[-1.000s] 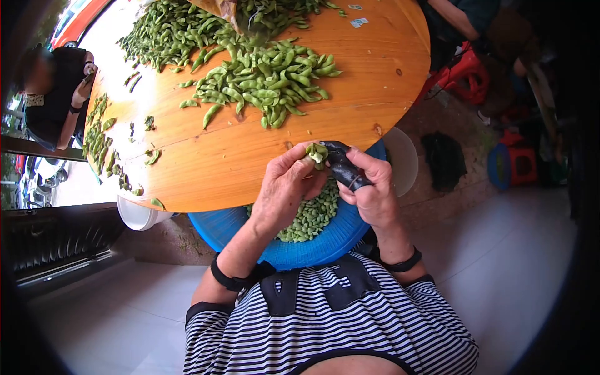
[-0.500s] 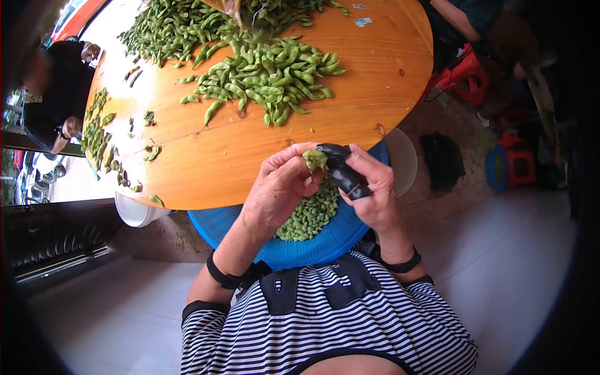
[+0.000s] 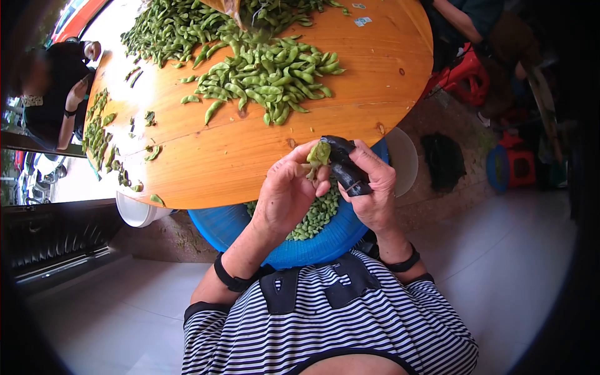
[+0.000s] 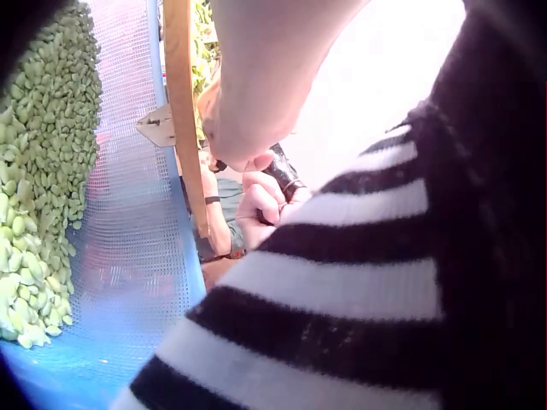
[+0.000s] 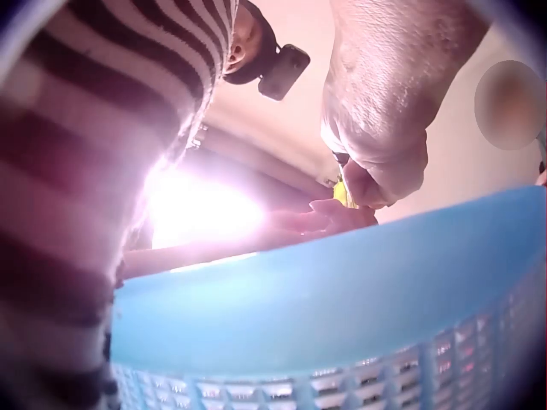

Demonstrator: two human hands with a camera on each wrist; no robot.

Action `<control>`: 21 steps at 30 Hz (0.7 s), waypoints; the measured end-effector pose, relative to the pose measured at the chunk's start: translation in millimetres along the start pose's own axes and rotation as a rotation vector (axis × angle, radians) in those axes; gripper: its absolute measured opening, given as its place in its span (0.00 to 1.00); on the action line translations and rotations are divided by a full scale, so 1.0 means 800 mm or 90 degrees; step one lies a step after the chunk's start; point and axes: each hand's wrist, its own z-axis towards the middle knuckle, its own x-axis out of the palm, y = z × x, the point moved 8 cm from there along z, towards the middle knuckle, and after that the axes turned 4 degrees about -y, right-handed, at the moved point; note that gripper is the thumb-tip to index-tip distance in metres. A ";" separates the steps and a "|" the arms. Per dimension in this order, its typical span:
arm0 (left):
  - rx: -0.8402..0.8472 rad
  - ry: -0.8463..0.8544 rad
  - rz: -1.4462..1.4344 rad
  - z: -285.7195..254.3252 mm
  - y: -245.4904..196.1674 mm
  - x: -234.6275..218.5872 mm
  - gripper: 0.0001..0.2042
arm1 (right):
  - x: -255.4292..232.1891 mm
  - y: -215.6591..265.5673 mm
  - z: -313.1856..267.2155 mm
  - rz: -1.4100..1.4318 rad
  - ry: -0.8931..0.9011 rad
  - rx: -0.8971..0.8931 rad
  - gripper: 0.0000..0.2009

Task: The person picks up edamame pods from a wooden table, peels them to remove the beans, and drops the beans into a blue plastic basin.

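- The left hand is pinching a green pod between thumb and fingers, in a narrow grip.
- That pod is sitting between the two hands, above the near edge of the wooden table.
- The right hand is meeting the pod from the other side, its fingers bending in a narrow pinch; a shiny black covering seems to be sheathing its thumb and index finger, though the view is too poor to be sure.
- Below the hands, a blue basket is standing against the person's front, partly under the table edge, and is holding shelled beans.
- On the table, a pile of pods is lying beyond the hands, touching a larger heap behind it.
- Loose pods are lying along the table's left edge.
- A white bucket is standing under that edge, and a pale tub is standing on the floor right of the basket.
- The person is wearing a striped shirt and a black strap on each wrist.
- Another person is sitting or standing at the table's left.
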 end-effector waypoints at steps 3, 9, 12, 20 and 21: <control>-0.052 -0.020 0.046 -0.003 0.009 0.004 0.10 | -0.006 -0.001 0.002 0.023 -0.028 0.008 0.19; -0.182 0.039 0.473 -0.018 0.020 0.009 0.08 | -0.068 0.000 -0.004 -0.029 -0.138 0.031 0.14; 0.113 0.405 0.854 -0.041 -0.011 0.073 0.05 | -0.155 0.000 -0.012 -0.260 -0.106 -0.067 0.14; 0.462 -0.147 1.365 0.037 -0.116 0.020 0.07 | -0.189 -0.003 -0.018 -0.543 -0.054 0.066 0.14; 0.487 -0.143 1.376 0.041 -0.117 0.019 0.06 | -0.176 -0.003 -0.012 -0.526 -0.057 0.030 0.14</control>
